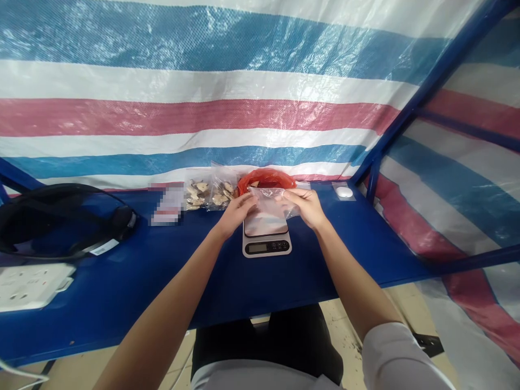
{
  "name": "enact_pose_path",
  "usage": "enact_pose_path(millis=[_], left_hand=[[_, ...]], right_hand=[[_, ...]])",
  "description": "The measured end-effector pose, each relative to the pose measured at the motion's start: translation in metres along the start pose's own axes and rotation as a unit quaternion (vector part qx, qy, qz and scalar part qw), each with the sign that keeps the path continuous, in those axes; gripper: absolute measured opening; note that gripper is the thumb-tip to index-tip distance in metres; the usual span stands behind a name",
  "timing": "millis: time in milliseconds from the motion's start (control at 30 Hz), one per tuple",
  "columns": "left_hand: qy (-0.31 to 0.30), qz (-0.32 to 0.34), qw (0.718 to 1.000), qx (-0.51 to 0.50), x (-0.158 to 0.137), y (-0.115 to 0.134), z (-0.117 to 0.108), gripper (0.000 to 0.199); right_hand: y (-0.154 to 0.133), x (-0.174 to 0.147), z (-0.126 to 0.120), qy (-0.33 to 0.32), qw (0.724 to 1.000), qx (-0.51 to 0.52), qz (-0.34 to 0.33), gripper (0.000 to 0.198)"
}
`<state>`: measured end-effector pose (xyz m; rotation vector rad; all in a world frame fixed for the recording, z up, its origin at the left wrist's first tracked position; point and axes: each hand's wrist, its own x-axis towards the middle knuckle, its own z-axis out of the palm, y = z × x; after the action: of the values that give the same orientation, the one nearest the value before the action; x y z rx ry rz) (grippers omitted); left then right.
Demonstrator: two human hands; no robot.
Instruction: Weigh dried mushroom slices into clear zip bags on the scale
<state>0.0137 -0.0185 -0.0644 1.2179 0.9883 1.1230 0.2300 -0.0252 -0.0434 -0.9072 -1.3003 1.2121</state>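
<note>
A clear plastic bag (266, 205) is stretched between my two hands, above a white kitchen scale (268, 246) with a small display and several buttons. My left hand (239, 210) pinches the bag's left side, and my right hand (305, 206) grips its upper right corner. No contents show inside the bag. Just behind it sits an open red plastic bag (270, 176), with a few pale pieces visible at its mouth. To the left of my left hand stand two clear bags of dried beige slices, one bag (197, 194) beside the other bag (222, 192).
A black headset with a strap (122, 219) lies on the blue table (162, 281) at left, near a white power strip (32, 284). A blurred packet (168, 205) lies left of the slices. A white oval object (344, 192) rests at the right back. Striped sheeting (203, 116) hangs behind.
</note>
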Motion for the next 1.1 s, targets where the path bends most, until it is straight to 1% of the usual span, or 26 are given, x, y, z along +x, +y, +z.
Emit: enact_pose_path(millis=[67, 133, 200, 267, 333, 400, 467, 500, 567, 633, 733, 867, 967, 1033, 1100], left_hand=[[-0.043, -0.011, 0.997, -0.061, 0.000, -0.002, -0.003, 0.043], [-0.062, -0.007, 0.995, -0.078, -0.002, -0.002, -0.007, 0.039], [-0.045, 0.004, 0.996, -0.076, -0.002, -0.001, -0.010, 0.037], [-0.015, 0.019, 0.998, -0.061, -0.001, 0.001, -0.014, 0.037], [0.008, 0.041, 0.999, -0.020, 0.002, 0.005, -0.020, 0.036], [0.017, 0.067, 0.997, 0.043, 0.005, 0.012, -0.027, 0.037], [0.008, 0.084, 0.991, 0.102, 0.007, 0.023, -0.037, 0.038], [-0.003, 0.081, 0.988, 0.133, 0.008, 0.030, -0.042, 0.038], [-0.023, 0.079, 0.974, 0.211, 0.011, 0.044, -0.051, 0.037], [-0.056, 0.071, 0.954, 0.285, 0.014, 0.057, -0.058, 0.035], [-0.083, 0.054, 0.926, 0.365, 0.021, 0.073, -0.064, 0.035], [-0.140, 0.018, 0.907, 0.397, 0.031, 0.081, -0.063, 0.033], [-0.168, 0.034, 0.896, 0.410, 0.036, 0.076, -0.062, 0.034], [-0.162, 0.051, 0.894, 0.414, 0.039, 0.068, -0.063, 0.033], [-0.121, 0.065, 0.902, 0.410, 0.041, 0.061, -0.064, 0.033]], right_hand=[[0.005, 0.004, 0.007, 0.006, 1.000, 0.026, 0.008, 0.029], [0.010, 0.008, 0.013, 0.024, 0.999, 0.047, 0.013, 0.031], [0.016, 0.011, 0.016, 0.045, 0.997, 0.061, 0.022, 0.034], [0.022, 0.014, 0.017, 0.047, 0.996, 0.064, 0.041, 0.038], [0.027, 0.017, 0.015, 0.035, 0.996, 0.059, 0.060, 0.043], [0.029, 0.020, 0.012, 0.026, 0.996, 0.048, 0.065, 0.045], [0.025, 0.024, 0.011, 0.017, 0.998, 0.035, 0.058, 0.046], [0.022, 0.026, 0.011, 0.006, 0.998, 0.028, 0.056, 0.046], [0.013, 0.031, 0.015, -0.024, 0.998, 0.013, 0.058, 0.046], [0.004, 0.037, 0.022, -0.056, 0.996, -0.009, 0.065, 0.048], [-0.002, 0.048, 0.033, -0.100, 0.992, -0.064, 0.053, 0.045], [0.003, 0.061, 0.046, -0.130, 0.974, -0.183, -0.034, 0.036], [0.007, 0.066, 0.050, -0.140, 0.955, -0.252, -0.068, 0.029], [0.007, 0.068, 0.049, -0.140, 0.947, -0.279, -0.069, 0.025], [0.008, 0.070, 0.046, -0.135, 0.945, -0.291, -0.062, 0.023]])
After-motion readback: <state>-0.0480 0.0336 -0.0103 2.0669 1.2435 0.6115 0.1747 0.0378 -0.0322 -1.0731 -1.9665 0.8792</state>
